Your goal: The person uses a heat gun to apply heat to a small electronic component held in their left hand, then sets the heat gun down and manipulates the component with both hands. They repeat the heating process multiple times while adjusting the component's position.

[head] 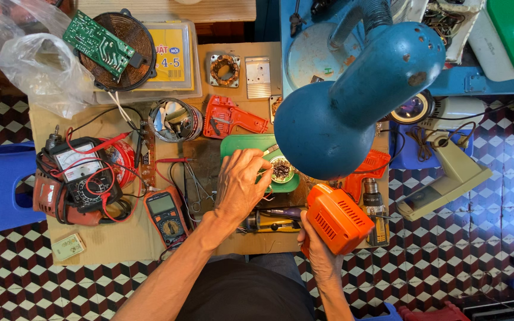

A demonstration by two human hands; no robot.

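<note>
Two bare hands work over a cluttered cardboard-topped bench [108, 238]. At nine o'clock sits an analog meter [78, 172] wound in red and black leads, and just right of it, at seven o'clock, lies an orange multimeter [166, 215]. Toward eleven o'clock a green circuit board [97, 40] rests on a round copper coil [127, 56]. Near the middle, the left hand [240, 185] reaches toward twelve o'clock, its fingers pinched on a thin metal tool [270, 150] whose tip points at a small round tin [281, 169] on a green tray [242, 144]. A red drill shell [230, 119] lies just above the tray. At five o'clock the right hand [315, 246] is clenched around an orange drill body [336, 219], held just right of the tin. A big blue lamp [352, 98] hangs over the bench at one o'clock, hiding part of the tray.
</note>
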